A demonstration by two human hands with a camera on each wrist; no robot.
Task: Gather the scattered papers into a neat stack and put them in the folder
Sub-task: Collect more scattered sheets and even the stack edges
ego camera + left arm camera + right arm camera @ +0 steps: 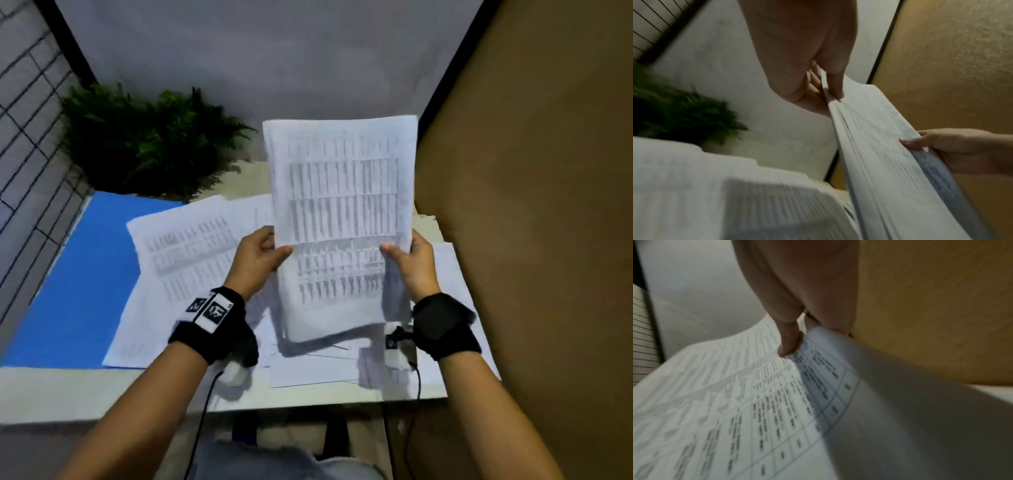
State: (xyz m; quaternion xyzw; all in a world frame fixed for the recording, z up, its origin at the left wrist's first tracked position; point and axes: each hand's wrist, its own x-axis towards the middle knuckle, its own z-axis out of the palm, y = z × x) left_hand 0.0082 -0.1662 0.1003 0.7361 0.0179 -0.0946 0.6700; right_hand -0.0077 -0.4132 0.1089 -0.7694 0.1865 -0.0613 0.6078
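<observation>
White tabletop [51, 394] filled the lower half of the head view, a fern [144, 140] at upper left and brown board [531, 205] at right. Both hands were clamped on a partial stack of papers [342, 205], held upright at centre frame: left hand [255, 260] pinching its left edge, right hand [414, 263] its right edge. More loose sheets [185, 246] lay spread beneath and left of centre, overlapping the blue folder [82, 274] at lower left. Judging by that, gathering looked roughly half done; filing had not begun.
</observation>
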